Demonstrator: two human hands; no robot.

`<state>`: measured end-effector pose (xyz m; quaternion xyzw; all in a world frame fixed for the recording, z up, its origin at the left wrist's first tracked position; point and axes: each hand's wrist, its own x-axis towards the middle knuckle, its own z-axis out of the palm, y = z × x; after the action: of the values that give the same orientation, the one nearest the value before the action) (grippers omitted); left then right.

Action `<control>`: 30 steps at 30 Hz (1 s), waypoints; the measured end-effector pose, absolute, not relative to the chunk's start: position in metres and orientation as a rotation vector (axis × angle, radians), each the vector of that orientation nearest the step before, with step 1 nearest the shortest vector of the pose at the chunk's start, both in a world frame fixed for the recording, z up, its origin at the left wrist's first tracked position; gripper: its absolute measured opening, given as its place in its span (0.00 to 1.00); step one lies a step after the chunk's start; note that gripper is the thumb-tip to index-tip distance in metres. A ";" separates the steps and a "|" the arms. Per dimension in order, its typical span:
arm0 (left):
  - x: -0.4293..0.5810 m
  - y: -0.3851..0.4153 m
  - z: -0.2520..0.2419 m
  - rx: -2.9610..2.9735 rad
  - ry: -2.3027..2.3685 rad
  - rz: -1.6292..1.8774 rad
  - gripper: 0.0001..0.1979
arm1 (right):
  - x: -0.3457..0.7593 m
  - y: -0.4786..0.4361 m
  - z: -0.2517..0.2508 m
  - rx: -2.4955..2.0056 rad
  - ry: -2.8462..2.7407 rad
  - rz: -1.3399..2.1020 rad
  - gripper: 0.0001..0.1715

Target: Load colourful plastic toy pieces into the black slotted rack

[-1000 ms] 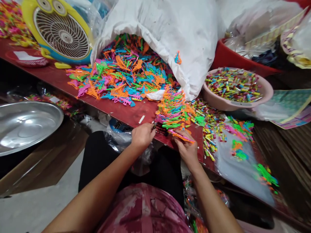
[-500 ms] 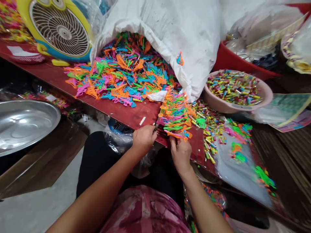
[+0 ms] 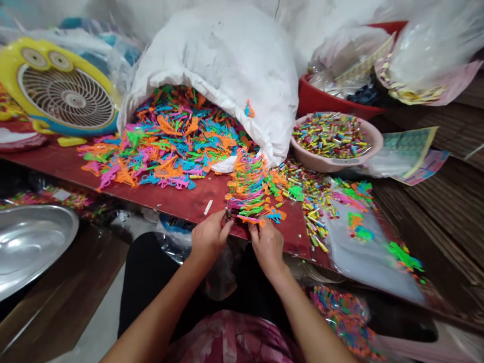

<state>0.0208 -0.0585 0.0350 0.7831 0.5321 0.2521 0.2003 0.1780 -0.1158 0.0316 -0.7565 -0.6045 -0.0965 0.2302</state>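
Red and scuffed, the counter [image 3: 216,197] crosses ahead of the hands, bearing a crumpled white sack [image 3: 234,60] at twelve o'clock. Bright plastic pieces [image 3: 166,166] spill from its mouth between ten and eleven. A yellow-and-blue fan [image 3: 70,93] sits at ten, a pink bowl [image 3: 333,165] of small cylinders at two; printed sheets [image 3: 403,151] beyond it are too blurred to read. Just past twelve, a tight row [image 3: 250,189] of pieces nearly reaches the hands. The left hand [image 3: 208,234], knuckles up, has its grip pinching a dark rack edge [image 3: 228,214]; the right hand [image 3: 268,247] curls at the row's near end, its grip's closure unclear.
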 end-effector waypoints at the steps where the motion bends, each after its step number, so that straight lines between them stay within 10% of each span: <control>1: 0.021 -0.064 0.037 2.170 1.492 0.914 0.15 | 0.179 -0.116 0.031 -2.071 -1.666 -0.243 0.14; 30: 0.057 -0.071 0.079 2.413 1.014 1.314 0.10 | 0.186 -0.116 0.052 -2.216 -1.689 0.184 0.09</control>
<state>0.0570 -0.0712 0.0786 0.8192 0.3444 0.4462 0.1060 0.1855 -0.1162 0.0523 -0.7814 -0.5958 0.0650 0.1737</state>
